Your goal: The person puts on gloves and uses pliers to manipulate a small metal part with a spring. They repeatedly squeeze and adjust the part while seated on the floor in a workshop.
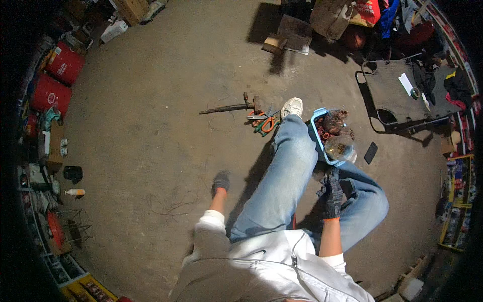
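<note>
My left hand (221, 181), in a dark grey glove, hangs over the concrete floor left of my leg. Its fingers are blurred and foreshortened, and I see nothing held in it. My right hand (332, 197), gloved the same way with an orange cuff, is low between my legs, its thumb and fingers apart and no object visible in them. Just beyond it stands a light blue basket (315, 132) with reddish-brown coils or scraps and clear plastic bags (336, 121). Orange-handled pliers or cutters (269, 124) lie by my shoe. A long pointed metal stake (226, 108) rests beside them.
A black phone (370, 153) lies right of the basket. Thin wire strands (176, 205) are on the floor at left. A folding mesh cot (392, 93) stands at right. Red drums (52, 94) and shelves line the left; cardboard (295, 34) and bags (329, 17) are at the back.
</note>
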The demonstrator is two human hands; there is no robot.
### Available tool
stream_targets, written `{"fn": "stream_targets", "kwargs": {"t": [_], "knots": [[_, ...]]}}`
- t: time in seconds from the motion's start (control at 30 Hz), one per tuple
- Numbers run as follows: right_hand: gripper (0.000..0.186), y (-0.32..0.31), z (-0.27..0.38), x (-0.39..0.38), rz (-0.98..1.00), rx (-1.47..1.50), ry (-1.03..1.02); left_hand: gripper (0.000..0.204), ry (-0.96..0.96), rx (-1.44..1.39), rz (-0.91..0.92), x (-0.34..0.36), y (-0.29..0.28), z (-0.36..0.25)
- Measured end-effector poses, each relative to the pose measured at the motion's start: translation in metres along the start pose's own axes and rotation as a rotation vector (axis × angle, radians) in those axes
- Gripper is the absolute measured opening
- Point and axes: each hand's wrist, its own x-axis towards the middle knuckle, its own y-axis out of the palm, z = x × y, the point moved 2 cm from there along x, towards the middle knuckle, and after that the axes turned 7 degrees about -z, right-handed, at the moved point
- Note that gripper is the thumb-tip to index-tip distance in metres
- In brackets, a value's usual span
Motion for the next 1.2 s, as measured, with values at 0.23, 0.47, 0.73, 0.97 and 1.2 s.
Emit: {"fn": "stream_targets", "kwargs": {"t": [0.23, 0.47, 0.73, 0.97, 1.2], "knots": [[0.019, 0.031, 0.015, -0.005, 0.135, 0.11, -0.016, 0.031, -0.645, -1.509, -0.986, -0.05, -0.135, 0.173], [0.017, 0.046, 0.008, 0.005, 0.031, 0.207, 0.006, 0.036, -0.804, -1.441, -1.031, -0.088, -0.268, 0.207], [0.021, 0.02, -0.088, 0.124, -0.43, 0.494, 0.377, 0.05, -0.443, -0.278, -0.597, -0.017, -0.34, 0.196], [0.018, -0.061, -0.154, 0.228, -0.703, 0.396, 0.201, 0.057, -0.329, 0.144, -0.928, -0.029, -0.449, 0.01], [0.03, -0.067, -0.134, 0.24, -0.284, -1.023, -0.688, 0.044, 0.252, 0.028, -0.448, -0.011, -0.455, -0.151]]}}
